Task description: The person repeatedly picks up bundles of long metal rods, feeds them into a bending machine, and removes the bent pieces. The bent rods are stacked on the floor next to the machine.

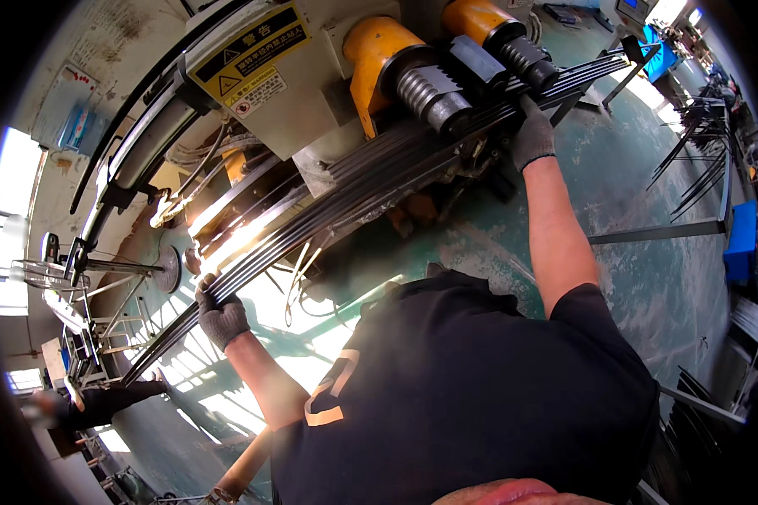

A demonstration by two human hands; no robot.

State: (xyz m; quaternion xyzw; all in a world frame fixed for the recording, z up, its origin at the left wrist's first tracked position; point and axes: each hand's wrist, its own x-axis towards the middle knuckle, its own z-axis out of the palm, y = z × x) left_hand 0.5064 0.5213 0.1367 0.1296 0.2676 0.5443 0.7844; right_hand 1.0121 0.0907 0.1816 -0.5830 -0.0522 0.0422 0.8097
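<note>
A bundle of dark bars (328, 210), slanted along the near edge of the machine (312, 126), is gripped by the gloved left hand (222, 320), its fingers curled narrowly around it. Farther right, the bars are touched by the right hand (534, 139) (how far its fingers are bent cannot be told). Beyond that edge, the way is blocked by two orange cylinders (386, 44) with ribbed shafts (429, 94). A blue bin (739, 241) is seen at far right.

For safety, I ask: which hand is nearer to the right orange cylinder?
Right. In view, the right hand is below the right orange cylinder; the left hand is farther, at lower left.
</note>
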